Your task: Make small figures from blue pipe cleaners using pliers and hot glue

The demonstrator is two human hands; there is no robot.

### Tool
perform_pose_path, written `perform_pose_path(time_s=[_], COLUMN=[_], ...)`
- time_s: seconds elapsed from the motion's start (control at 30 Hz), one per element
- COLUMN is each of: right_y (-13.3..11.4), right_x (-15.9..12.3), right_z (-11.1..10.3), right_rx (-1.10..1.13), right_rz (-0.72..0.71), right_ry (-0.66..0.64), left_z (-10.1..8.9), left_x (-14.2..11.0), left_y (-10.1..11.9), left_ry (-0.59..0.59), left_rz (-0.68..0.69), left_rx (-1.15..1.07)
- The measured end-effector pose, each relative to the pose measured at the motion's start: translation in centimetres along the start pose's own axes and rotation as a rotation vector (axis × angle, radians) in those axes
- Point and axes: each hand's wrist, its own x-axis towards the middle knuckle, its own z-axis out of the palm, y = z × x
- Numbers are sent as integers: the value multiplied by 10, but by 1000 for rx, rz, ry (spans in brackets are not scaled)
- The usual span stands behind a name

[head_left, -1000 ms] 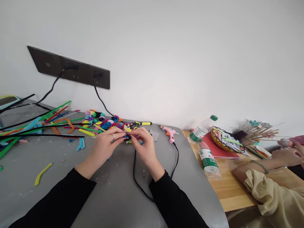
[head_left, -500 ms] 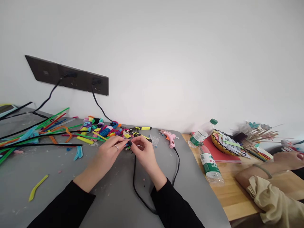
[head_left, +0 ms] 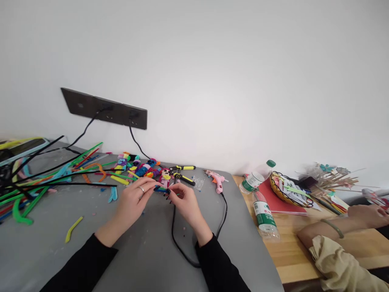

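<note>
My left hand (head_left: 129, 205) and my right hand (head_left: 186, 202) meet over the grey table, fingertips pinched at either end of a small blue and green pipe-cleaner piece (head_left: 162, 190). Fingers cover much of it. A ring sits on my left hand. Just beyond my fingers lies a pink-and-red pipe-cleaner doll (head_left: 165, 177), beside yellow-and-black pliers (head_left: 184, 178). Several more colourful pipe-cleaner figures (head_left: 146, 167) lie to the left of that doll.
Loose pipe cleaners (head_left: 60, 174) spread over the left side, with a yellow piece (head_left: 73, 229) nearer me. A pink glue gun (head_left: 217, 180) trails a black cord. Right: plastic bottles (head_left: 266, 219), a basket (head_left: 288, 190) and another person's forearm (head_left: 328, 229) on a wooden table.
My view has swung left. My fingertips have drawn slightly apart and lower, so more of the blue and green piece and the pink doll shows.
</note>
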Motion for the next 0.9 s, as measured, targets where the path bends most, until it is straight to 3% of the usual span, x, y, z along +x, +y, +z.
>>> perform_pose_path(time_s=[0.17,0.3,0.43,0.53,0.77,0.9], right_y=[-8,-16,-24,-23,-17,-14], right_x=[-18,-43,-79,-101,-114,-112], right_z=[6,14,27,37,41,36], right_rx=[-25,-83,-193,-198,169,223], right_rz=[16,-41,-203,-242,-40,-8], right_ry=[-140,-182,-156,-136,-39,-9], left_z=[-27,-35,-36,-34,-25,-21], left_x=[-17,-45,-72,-86,-105,-105], left_y=[19,35,48,55,65,68], left_ry=[59,70,66,55,8,13], left_rz=[-195,-272,-250,-209,-92,-74], left_rx=[-86,-85,-50,-38,-41,-15])
